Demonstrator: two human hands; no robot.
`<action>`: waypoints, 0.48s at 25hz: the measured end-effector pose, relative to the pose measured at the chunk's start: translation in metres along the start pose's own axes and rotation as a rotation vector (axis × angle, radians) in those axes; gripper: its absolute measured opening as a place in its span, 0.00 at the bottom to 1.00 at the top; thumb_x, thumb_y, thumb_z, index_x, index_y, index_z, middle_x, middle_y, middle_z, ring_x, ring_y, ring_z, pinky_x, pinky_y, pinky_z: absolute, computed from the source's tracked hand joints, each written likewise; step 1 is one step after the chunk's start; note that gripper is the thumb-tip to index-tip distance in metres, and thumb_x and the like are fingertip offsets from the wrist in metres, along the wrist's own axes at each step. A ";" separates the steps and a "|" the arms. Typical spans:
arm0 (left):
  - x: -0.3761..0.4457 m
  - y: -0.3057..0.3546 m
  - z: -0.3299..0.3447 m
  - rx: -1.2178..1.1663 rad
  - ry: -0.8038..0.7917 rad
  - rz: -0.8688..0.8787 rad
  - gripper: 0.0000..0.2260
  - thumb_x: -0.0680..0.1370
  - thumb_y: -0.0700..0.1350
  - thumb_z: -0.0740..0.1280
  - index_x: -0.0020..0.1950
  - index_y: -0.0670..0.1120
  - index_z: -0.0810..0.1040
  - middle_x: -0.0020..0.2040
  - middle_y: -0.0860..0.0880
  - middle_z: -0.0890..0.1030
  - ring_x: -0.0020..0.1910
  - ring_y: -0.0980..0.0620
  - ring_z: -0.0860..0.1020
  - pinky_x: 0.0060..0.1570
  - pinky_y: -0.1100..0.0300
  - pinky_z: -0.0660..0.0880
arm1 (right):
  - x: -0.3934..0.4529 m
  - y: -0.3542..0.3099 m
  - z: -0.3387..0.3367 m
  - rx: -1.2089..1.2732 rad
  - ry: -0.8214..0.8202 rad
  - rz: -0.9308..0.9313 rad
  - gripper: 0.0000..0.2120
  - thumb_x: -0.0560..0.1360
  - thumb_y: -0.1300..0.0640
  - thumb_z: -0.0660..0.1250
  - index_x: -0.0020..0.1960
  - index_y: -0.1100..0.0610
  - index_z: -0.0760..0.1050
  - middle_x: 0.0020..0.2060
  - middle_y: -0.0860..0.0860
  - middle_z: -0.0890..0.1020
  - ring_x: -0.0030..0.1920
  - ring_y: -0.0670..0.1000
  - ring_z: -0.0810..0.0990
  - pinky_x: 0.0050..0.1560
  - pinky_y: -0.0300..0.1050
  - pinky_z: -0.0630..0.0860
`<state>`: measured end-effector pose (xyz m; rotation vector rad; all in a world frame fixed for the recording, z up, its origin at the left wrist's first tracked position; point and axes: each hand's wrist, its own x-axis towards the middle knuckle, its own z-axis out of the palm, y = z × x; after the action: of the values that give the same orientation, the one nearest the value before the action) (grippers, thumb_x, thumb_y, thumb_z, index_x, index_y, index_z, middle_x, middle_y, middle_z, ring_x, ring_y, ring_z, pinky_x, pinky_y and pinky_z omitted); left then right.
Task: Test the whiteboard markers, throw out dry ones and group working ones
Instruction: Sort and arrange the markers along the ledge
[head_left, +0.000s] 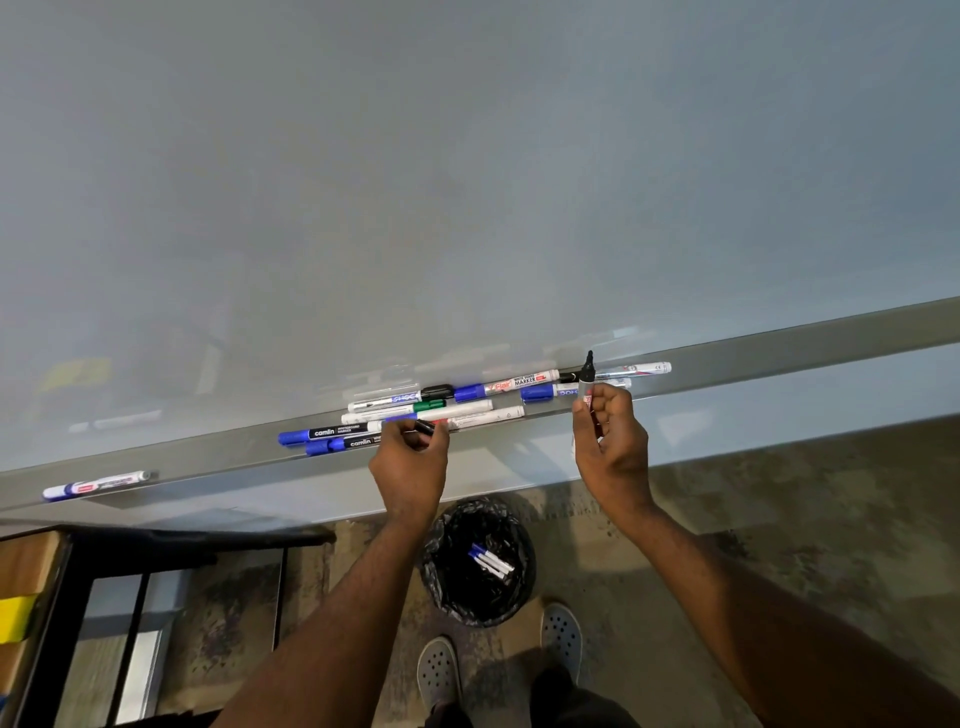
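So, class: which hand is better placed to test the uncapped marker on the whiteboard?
Right. The right hand holds the uncapped black marker, tip up by the whiteboard; the left hand holds its cap.

The whiteboard (467, 182) is smooth and glossy, mirroring the markers (431, 410) along its tray (208, 457). Their barrels look like shiny plastic. A crinkled black plastic liner fills the bin (452, 587). The floor (779, 519) is mottled, matt.
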<state>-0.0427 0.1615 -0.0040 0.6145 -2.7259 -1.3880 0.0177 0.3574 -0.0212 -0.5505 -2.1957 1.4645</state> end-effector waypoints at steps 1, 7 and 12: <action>0.001 -0.003 -0.002 -0.035 -0.020 -0.033 0.11 0.73 0.50 0.74 0.45 0.47 0.74 0.36 0.52 0.80 0.39 0.51 0.80 0.45 0.57 0.76 | -0.003 -0.002 0.001 -0.018 0.001 -0.013 0.09 0.80 0.56 0.63 0.59 0.58 0.72 0.40 0.44 0.79 0.40 0.40 0.79 0.37 0.32 0.75; -0.002 -0.005 -0.037 -0.323 -0.229 -0.111 0.08 0.75 0.39 0.70 0.49 0.46 0.74 0.40 0.46 0.82 0.40 0.47 0.83 0.51 0.48 0.80 | -0.027 -0.030 0.015 -0.098 -0.149 -0.201 0.13 0.81 0.58 0.60 0.65 0.56 0.69 0.38 0.47 0.78 0.36 0.44 0.77 0.35 0.36 0.74; 0.010 0.026 -0.103 -0.460 -0.330 0.043 0.09 0.75 0.40 0.71 0.52 0.51 0.78 0.48 0.46 0.83 0.47 0.47 0.83 0.51 0.53 0.80 | -0.034 -0.109 0.040 -0.128 -0.239 -0.450 0.16 0.81 0.58 0.56 0.64 0.54 0.75 0.53 0.50 0.79 0.50 0.45 0.77 0.48 0.27 0.71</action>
<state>-0.0407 0.0921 0.0768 0.3171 -2.4596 -2.1732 0.0142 0.2697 0.0614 0.0912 -2.4024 1.2021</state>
